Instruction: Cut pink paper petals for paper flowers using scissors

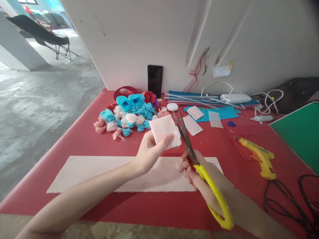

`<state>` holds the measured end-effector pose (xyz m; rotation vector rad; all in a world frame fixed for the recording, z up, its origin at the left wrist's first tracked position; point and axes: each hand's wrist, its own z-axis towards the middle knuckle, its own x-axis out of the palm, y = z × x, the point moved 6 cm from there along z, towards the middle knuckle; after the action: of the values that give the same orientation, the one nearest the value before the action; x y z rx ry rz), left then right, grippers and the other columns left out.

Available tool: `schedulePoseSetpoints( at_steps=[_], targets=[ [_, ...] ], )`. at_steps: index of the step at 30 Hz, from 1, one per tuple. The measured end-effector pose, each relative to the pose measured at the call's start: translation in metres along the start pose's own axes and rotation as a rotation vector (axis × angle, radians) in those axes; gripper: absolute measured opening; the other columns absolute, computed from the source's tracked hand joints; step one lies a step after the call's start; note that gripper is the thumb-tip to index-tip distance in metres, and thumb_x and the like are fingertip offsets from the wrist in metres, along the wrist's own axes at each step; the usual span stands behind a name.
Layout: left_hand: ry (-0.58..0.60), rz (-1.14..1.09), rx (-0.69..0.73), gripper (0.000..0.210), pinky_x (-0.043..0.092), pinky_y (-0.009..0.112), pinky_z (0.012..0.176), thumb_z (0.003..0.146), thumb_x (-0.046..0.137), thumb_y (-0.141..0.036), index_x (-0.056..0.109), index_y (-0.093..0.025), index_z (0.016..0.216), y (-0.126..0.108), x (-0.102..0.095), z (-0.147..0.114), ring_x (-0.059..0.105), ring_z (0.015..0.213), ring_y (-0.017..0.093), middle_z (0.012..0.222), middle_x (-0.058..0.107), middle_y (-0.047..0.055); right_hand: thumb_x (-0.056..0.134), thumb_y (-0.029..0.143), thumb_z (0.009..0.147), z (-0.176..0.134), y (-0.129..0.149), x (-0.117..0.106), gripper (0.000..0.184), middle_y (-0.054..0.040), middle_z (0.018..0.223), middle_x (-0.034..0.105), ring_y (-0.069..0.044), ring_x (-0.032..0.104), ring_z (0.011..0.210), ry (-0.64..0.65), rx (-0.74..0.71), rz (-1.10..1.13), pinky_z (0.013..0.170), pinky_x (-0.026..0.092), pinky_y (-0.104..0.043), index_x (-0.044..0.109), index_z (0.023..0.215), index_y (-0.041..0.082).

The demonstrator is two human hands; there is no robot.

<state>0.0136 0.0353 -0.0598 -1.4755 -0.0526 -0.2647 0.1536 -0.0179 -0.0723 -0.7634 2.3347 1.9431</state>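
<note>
Pinched in my left hand (151,152) is a folded piece of pale pink paper (161,127), its right edge uneven. My right hand (199,172) grips scissors (186,137) with yellow handles, the blades pointing up and slightly parted. Those blades stand just right of the folded paper; I cannot tell whether they touch it. Beneath both hands a long pale pink paper strip (94,171) lies flat on the red table (119,209). Beyond my left hand sits a heap of blue, white and pink paper flowers (131,116).
A yellow glue gun (261,156) with a black cord lies at the right, near a green board (301,132). Small cut papers (191,124) rest on blue sheets (225,113). A phone (155,80) leans against the wall. Behind are a white power strip (235,98) and cables.
</note>
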Motion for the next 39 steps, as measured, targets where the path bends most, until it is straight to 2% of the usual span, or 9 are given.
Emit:
schedulePoseSetpoints(
  at_steps=[4, 7, 12, 18, 25, 30, 34, 36, 39],
  targets=[
    [-0.005, 0.063, -0.016, 0.024, 0.050, 0.024, 0.067, 0.079, 0.058, -0.036, 0.065, -0.013, 0.083, -0.002, 0.002, 0.000, 0.063, 0.074, 0.016, 0.077, 0.068, 0.004, 0.037, 0.020, 0.083, -0.002, -0.003, 0.001, 0.016, -0.0018, 0.078, 0.055, -0.010, 0.042, 0.052, 0.000, 0.058, -0.037, 0.047, 0.037, -0.022, 0.043, 0.098, 0.023],
    [-0.012, 0.097, -0.008, 0.023, 0.050, 0.021, 0.066, 0.078, 0.059, -0.036, 0.065, -0.014, 0.081, -0.005, 0.003, 0.000, 0.061, 0.073, 0.014, 0.078, 0.067, 0.003, 0.038, 0.022, 0.084, -0.002, -0.003, 0.000, 0.017, -0.0004, 0.077, 0.056, -0.009, 0.039, 0.046, 0.017, 0.009, -0.080, 0.044, 0.033, -0.022, 0.043, 0.100, 0.024],
    [-0.018, 0.132, -0.006, 0.022, 0.049, 0.021, 0.066, 0.077, 0.059, -0.035, 0.064, -0.013, 0.078, -0.007, 0.003, 0.000, 0.061, 0.072, 0.015, 0.076, 0.067, 0.003, 0.039, 0.024, 0.085, -0.004, 0.000, -0.005, 0.016, -0.0009, 0.079, 0.058, -0.011, 0.048, 0.052, -0.014, -0.059, -0.203, 0.049, 0.036, -0.024, 0.044, 0.101, 0.024],
    [-0.006, 0.081, 0.005, 0.018, 0.049, 0.019, 0.064, 0.077, 0.060, -0.033, 0.063, -0.015, 0.077, -0.009, 0.004, 0.000, 0.062, 0.073, 0.014, 0.073, 0.067, 0.001, 0.038, 0.023, 0.085, -0.001, -0.004, -0.003, 0.018, -0.0010, 0.074, 0.058, -0.011, 0.049, 0.050, 0.012, -0.049, -0.174, 0.046, 0.036, -0.022, 0.044, 0.102, 0.022],
    [-0.018, 0.097, -0.003, 0.020, 0.050, 0.020, 0.066, 0.077, 0.061, -0.034, 0.064, -0.014, 0.080, -0.007, 0.003, 0.001, 0.062, 0.074, 0.015, 0.079, 0.068, 0.002, 0.037, 0.025, 0.086, -0.002, 0.006, -0.006, 0.012, 0.0002, 0.069, 0.060, -0.011, 0.048, 0.045, -0.025, 0.039, -0.287, 0.043, 0.036, -0.022, 0.044, 0.095, 0.023],
    [-0.011, 0.097, -0.006, 0.022, 0.050, 0.022, 0.067, 0.077, 0.060, -0.035, 0.064, -0.014, 0.081, -0.005, 0.004, 0.001, 0.063, 0.076, 0.016, 0.079, 0.069, 0.003, 0.037, 0.036, 0.088, -0.003, 0.002, -0.004, 0.014, 0.0027, 0.060, 0.052, -0.010, 0.043, 0.041, -0.029, 0.101, -0.275, 0.041, 0.034, -0.022, 0.044, 0.091, 0.024],
    [-0.015, 0.046, -0.014, 0.021, 0.050, 0.020, 0.065, 0.076, 0.062, -0.035, 0.063, -0.014, 0.079, -0.006, 0.005, 0.001, 0.064, 0.075, 0.015, 0.078, 0.069, 0.003, 0.040, 0.035, 0.087, -0.002, 0.002, -0.008, 0.013, 0.0061, 0.051, 0.043, -0.009, 0.037, 0.038, -0.072, 0.034, -0.227, 0.040, 0.030, -0.022, 0.045, 0.087, 0.023],
    [-0.015, 0.026, -0.032, 0.022, 0.050, 0.019, 0.065, 0.076, 0.062, -0.035, 0.063, -0.013, 0.077, -0.005, 0.005, 0.001, 0.064, 0.072, 0.014, 0.076, 0.068, 0.003, 0.039, 0.034, 0.089, -0.001, 0.001, -0.012, 0.013, 0.0048, 0.055, 0.045, -0.009, 0.040, 0.041, -0.066, -0.017, -0.131, 0.042, 0.033, -0.022, 0.045, 0.086, 0.023],
    [0.009, -0.010, -0.047, 0.025, 0.051, 0.021, 0.065, 0.077, 0.060, -0.037, 0.064, -0.012, 0.079, -0.004, 0.004, 0.001, 0.064, 0.070, 0.014, 0.077, 0.069, 0.005, 0.041, 0.031, 0.088, 0.004, -0.001, -0.016, 0.011, 0.0005, 0.073, 0.054, -0.010, 0.046, 0.053, 0.007, -0.066, 0.060, 0.052, 0.041, -0.024, 0.046, 0.094, 0.023]
  ],
)
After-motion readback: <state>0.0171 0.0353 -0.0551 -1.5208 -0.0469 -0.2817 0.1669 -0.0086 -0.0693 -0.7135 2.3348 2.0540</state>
